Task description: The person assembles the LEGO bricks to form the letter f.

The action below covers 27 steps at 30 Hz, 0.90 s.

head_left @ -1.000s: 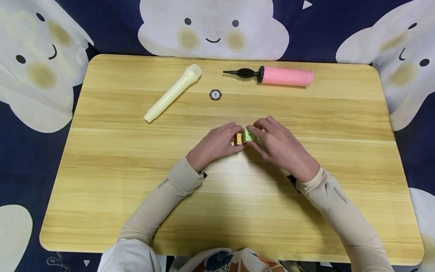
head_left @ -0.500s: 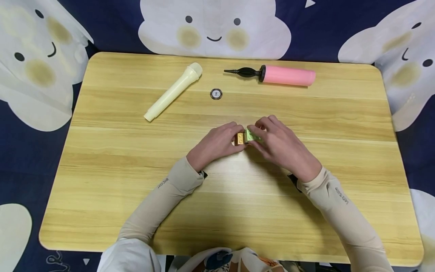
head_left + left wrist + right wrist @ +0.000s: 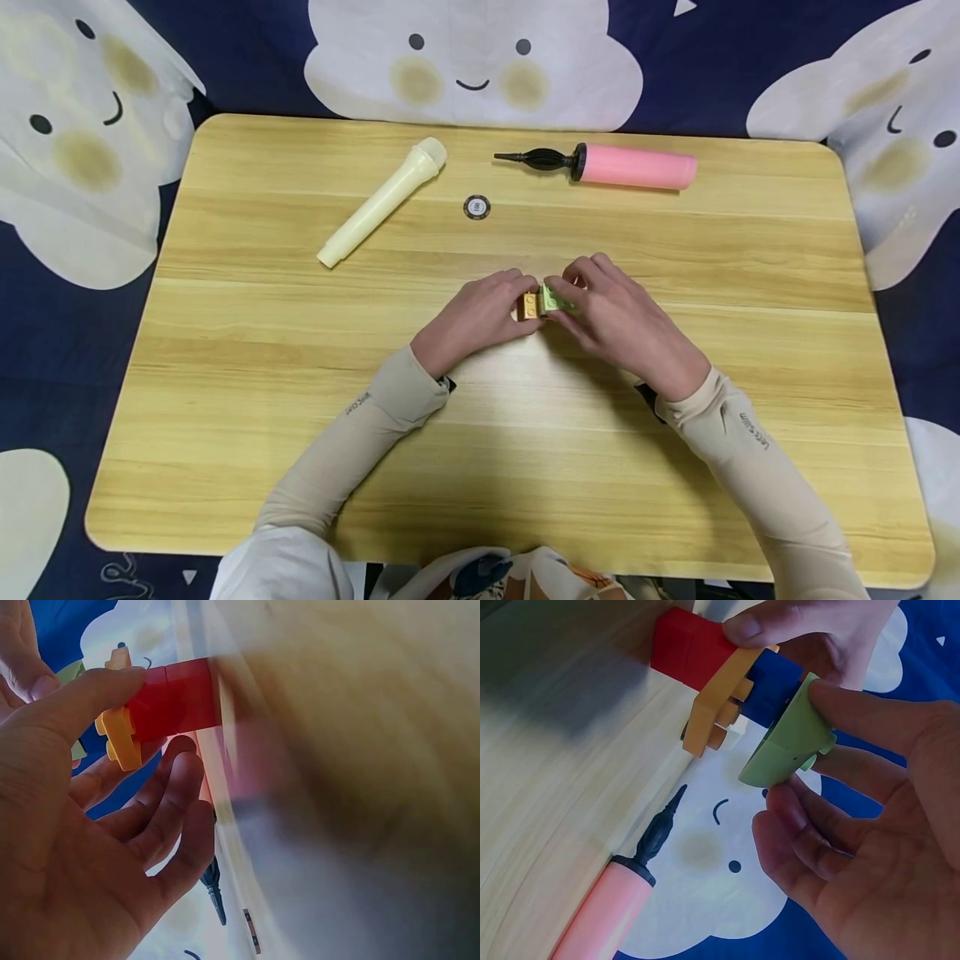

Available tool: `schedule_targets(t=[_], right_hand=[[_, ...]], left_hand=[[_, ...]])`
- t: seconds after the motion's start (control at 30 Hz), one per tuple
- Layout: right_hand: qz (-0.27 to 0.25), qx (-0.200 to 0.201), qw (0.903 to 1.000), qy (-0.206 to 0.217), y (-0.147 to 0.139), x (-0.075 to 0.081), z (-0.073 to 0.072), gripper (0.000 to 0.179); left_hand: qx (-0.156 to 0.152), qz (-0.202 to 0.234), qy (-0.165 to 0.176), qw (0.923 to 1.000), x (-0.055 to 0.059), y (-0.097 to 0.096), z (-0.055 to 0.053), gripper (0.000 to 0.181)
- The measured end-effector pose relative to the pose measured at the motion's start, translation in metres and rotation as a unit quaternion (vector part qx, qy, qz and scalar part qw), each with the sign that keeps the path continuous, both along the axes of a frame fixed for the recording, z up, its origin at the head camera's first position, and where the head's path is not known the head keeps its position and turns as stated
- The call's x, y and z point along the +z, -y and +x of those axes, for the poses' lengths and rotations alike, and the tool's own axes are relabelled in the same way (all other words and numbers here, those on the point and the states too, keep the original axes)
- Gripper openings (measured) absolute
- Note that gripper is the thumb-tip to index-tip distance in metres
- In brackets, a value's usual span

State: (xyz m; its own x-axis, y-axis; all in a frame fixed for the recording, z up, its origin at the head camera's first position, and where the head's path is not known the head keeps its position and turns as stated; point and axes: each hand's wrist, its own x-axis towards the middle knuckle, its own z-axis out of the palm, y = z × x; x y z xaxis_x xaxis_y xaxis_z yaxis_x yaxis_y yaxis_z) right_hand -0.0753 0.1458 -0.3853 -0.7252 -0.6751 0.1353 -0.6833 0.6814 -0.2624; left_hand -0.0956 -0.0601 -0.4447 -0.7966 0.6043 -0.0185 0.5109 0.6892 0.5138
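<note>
In the head view, my left hand (image 3: 483, 312) and right hand (image 3: 622, 325) meet over a small stack of toy building bricks mid-table. Two red bricks (image 3: 176, 697) sit at the stack's base. An orange brick (image 3: 712, 709) with studs lies on them, and a blue brick (image 3: 772, 686) stands on the orange one. My left thumb and fingers pinch the stack around the red and orange bricks. Between my right thumb and fingers is a light green curved brick (image 3: 787, 742), against the blue brick and slightly tilted; I cannot tell whether it is fully seated.
On the wooden table (image 3: 262, 350), a cream toy microphone (image 3: 382, 202) lies at the back left. A pink hand pump (image 3: 633, 167) with a black nozzle lies at the back right. A round dark chip (image 3: 477, 207) sits between them.
Both hands keep their grip on the bricks, with hardly any movement. The whole head view shifts very slightly.
</note>
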Motion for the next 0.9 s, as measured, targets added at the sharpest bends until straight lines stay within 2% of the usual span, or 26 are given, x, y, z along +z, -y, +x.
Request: schedule_targets(t=[0.23, 0.53, 0.9], right_hand=[[-0.001, 0.001, 1.0000, 0.009, 0.000, 0.001, 0.000, 0.031], [-0.002, -0.003, 0.9999, 0.013, -0.001, 0.004, -0.004, 0.032], [-0.004, 0.005, 0.9995, 0.032, -0.001, 0.004, -0.004, 0.030]], left_hand=[[0.002, -0.018, 0.005, 0.9998, 0.003, 0.000, -0.001, 0.030], [-0.004, -0.055, 0.024, 0.9982, 0.016, -0.005, -0.010, 0.032], [-0.004, -0.058, 0.044, 0.9974, 0.014, -0.005, -0.007, 0.032]])
